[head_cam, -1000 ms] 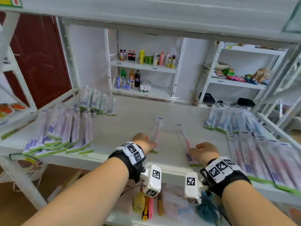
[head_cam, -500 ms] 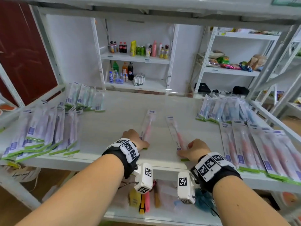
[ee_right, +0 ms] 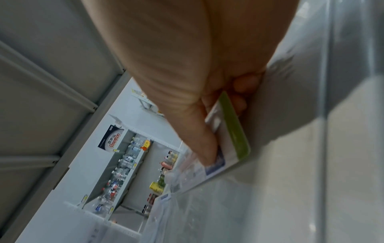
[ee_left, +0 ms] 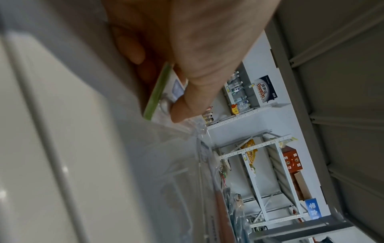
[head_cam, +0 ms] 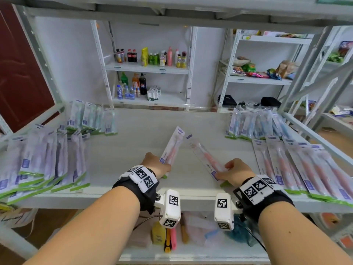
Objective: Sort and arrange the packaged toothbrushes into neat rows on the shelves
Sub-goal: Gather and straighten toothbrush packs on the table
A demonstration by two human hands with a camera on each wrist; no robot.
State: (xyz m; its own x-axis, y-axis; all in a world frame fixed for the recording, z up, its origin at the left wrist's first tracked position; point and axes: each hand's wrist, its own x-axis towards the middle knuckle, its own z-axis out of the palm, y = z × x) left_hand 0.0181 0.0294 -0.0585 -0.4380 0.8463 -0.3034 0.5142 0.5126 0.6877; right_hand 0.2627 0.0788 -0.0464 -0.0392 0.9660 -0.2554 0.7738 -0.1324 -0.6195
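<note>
1. Left hand (head_cam: 156, 165): the grip is clamped on the green-edged lower end of a clear plastic packet holding a pink toothbrush (head_cam: 172, 150); in the left wrist view the thumb (ee_left: 187, 102) lies on top and curled fingers sit beneath.
2. Right hand (head_cam: 236, 171): the grip is clamped likewise on the lower end of a second clear packet with a pink toothbrush (head_cam: 204, 155), thumb (ee_right: 205, 144) on its printed card.
3. Change: half a second earlier both packets lay nearly parallel; their far ends now lean toward each other and almost meet, and the view has shifted closer. The pair appears lifted off the white shelf board (head_cam: 137, 150), probably for transfer to a row.
4. Outward of the right grip: an overlapping row of pink-brush packets (head_cam: 298, 165), the likely destination; beyond it, blue-brush packets (head_cam: 252, 125).
5. Outward of the left grip: purple-brush packets (head_cam: 47, 159); behind these, green-brush packets (head_cam: 89, 117).
</note>
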